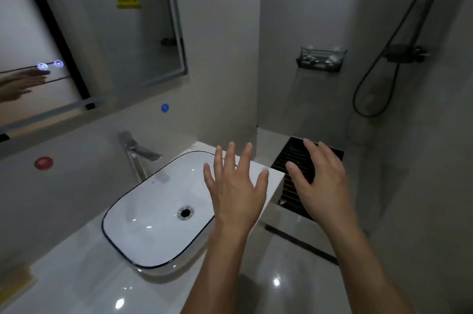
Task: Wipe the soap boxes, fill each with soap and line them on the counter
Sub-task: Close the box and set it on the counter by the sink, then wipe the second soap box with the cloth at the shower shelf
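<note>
Both hands reach forward at the centre of the frame, fingers spread and straight, holding nothing. Left hand [234, 185] hovers over the right end of a white basin [143, 213] with a dark rim; right hand [321, 180] hovers over a dark slatted floor grate [289, 157] beyond the counter edge. White glossy counter [84, 280] carries the basin, with a chrome tap [138, 152] behind it. No soap boxes can be made out on the counter. A mirror [76, 32] fills the upper left. A black wire wall basket [321, 60] hangs at upper right, its contents too blurred to identify, beside a shower hose [371, 78].
</note>
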The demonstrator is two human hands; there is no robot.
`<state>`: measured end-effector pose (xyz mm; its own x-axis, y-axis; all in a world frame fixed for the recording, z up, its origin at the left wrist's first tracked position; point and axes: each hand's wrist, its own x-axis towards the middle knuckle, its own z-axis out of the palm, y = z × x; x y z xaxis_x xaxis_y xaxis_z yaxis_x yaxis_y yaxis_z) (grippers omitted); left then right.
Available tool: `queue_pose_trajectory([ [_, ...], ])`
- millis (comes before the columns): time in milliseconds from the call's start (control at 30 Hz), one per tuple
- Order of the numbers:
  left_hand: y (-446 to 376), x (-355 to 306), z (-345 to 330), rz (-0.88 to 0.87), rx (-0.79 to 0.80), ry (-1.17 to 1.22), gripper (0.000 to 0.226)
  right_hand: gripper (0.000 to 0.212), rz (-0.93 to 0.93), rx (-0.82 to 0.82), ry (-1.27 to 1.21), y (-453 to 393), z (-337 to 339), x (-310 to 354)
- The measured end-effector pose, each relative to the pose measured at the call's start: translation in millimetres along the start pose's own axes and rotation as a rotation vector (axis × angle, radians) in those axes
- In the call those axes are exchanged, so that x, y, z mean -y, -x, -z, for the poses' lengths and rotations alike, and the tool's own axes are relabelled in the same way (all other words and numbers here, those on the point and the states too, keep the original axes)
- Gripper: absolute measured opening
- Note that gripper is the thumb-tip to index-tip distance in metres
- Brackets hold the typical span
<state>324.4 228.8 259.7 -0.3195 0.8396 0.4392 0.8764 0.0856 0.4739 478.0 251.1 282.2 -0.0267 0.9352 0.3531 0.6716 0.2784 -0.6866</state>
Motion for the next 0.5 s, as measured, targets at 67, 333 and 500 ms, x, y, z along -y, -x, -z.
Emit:
queue_pose_trajectory([
  [67, -7.7, -30.0, -24.1, -0.034, 0.014, 0.019, 0.06, 0.064, -0.026, -0.019, 0.02, -13.7, 19.6, -28.7],
  [333, -39.0, -122.1, -98.1, -0.127, 0.072, 0.057, 0.061, 0.065, -0.092, -0.07, 0.074, -60.3, 79.4, -113.9],
  [500, -71.0, -149.0, -130.4, -0.154, 0.091, 0.086, 0.061, 0.064, -0.137, -0.115, 0.07, -94.0, 92.4, -147.7],
])
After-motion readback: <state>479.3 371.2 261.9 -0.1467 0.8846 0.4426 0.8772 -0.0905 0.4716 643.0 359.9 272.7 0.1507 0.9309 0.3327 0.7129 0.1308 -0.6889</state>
